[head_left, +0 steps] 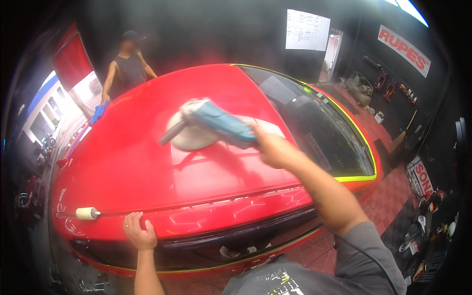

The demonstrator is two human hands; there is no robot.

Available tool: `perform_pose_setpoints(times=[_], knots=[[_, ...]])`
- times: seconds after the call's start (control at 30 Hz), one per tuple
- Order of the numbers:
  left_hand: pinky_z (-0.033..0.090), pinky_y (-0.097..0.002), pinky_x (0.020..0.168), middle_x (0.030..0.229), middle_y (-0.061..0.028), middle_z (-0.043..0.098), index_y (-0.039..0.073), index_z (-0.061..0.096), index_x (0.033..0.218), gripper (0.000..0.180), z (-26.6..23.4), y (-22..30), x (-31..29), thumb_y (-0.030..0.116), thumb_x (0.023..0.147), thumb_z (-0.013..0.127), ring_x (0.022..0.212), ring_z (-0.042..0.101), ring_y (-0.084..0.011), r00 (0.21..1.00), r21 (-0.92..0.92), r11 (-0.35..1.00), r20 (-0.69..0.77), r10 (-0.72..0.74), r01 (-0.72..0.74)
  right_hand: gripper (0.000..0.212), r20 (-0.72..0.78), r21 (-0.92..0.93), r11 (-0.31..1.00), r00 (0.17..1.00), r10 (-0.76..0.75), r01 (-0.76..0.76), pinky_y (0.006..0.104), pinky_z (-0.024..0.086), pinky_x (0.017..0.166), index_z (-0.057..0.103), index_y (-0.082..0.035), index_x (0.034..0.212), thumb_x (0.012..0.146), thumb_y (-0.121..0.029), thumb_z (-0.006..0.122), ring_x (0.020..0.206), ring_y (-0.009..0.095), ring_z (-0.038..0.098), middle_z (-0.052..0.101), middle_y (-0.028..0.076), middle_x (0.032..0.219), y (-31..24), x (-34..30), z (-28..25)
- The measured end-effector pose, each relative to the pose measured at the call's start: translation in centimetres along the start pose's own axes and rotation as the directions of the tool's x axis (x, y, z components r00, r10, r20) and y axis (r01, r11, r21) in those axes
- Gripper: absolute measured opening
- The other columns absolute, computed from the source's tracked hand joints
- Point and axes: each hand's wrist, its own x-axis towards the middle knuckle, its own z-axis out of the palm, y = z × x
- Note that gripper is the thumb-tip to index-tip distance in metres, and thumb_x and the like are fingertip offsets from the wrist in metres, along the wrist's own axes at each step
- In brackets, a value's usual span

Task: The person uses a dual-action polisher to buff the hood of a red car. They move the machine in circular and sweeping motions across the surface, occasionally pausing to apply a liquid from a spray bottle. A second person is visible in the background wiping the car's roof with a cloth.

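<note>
My right hand grips the rear body of a blue-and-grey power polisher. Its round white pad lies against the glossy red car roof, and a dark side handle juts out to the left with no hand on it. Motion blurs the polisher slightly. Down on the roof's near edge rests my left hand, fingers stretched out, holding nothing. To its left, a cream cylinder with a grey tip lies on its side along the roof seam.
Yellow-green tape borders the dark windshield on the right. Across the car stands another person, one hand near a blue cloth. Tools hang on the right wall, above assorted gear. Red tiles cover the floor there.
</note>
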Motion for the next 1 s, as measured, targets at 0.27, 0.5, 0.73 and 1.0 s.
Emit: perform_pose_setpoints(times=[0.27, 0.5, 0.73, 1.0], knots=[[0.043, -0.0572, 0.115, 0.118, -0.0202, 0.069, 0.002, 0.071, 0.113, 0.031, -0.2, 0.1, 0.1, 0.019, 0.087, 0.069, 0.117, 0.061, -0.0439, 1.000, 0.004, 1.000, 0.017, -0.024, 0.024, 0.105, -0.074, 0.063, 0.955, 0.952, 0.296, -0.291, 0.0508, 0.058, 0.095, 0.021, -0.011, 0.175, 0.084, -0.002, 0.073, 0.108, 0.050, 0.076, 0.075, 0.036, 0.112, 10.2, -9.6, -4.5], [0.044, -0.0577, 0.115, 0.115, -0.0210, 0.069, 0.001, 0.071, 0.113, 0.032, -0.1, 0.5, 0.3, 0.019, 0.086, 0.069, 0.116, 0.062, -0.0444, 1.000, -0.010, 1.000, 0.000, -0.016, 0.016, 0.101, -0.022, 0.069, 0.972, 0.974, 0.225, -0.224, 0.0534, 0.057, 0.095, 0.020, -0.009, 0.175, 0.089, -0.002, 0.071, 0.107, 0.051, 0.075, 0.075, 0.036, 0.111, 6.2, -10.2, -2.9], [0.043, -0.0581, 0.117, 0.117, -0.0214, 0.070, 0.001, 0.071, 0.113, 0.032, 0.1, 0.0, -0.2, 0.019, 0.087, 0.068, 0.119, 0.062, -0.0449, 1.000, -0.002, 1.000, -0.001, -0.014, 0.014, 0.077, 0.054, 0.048, 0.998, 0.997, -0.052, 0.049, 0.0594, 0.059, 0.077, 0.030, -0.010, 0.172, 0.100, 0.000, 0.056, 0.091, 0.049, 0.076, 0.076, 0.031, 0.100, -3.5, -4.6, 1.4], [0.043, -0.0581, 0.113, 0.116, -0.0216, 0.069, 0.001, 0.069, 0.114, 0.033, -0.7, 0.7, 0.6, 0.022, 0.089, 0.065, 0.118, 0.061, -0.0449, 1.000, 0.022, 1.000, 0.011, 0.013, -0.013, 0.078, 0.021, 0.085, 0.994, 0.997, -0.072, 0.070, 0.0573, 0.059, 0.079, 0.027, -0.009, 0.173, 0.101, 0.000, 0.056, 0.092, 0.047, 0.076, 0.075, 0.031, 0.098, -4.2, -6.5, 1.0]])
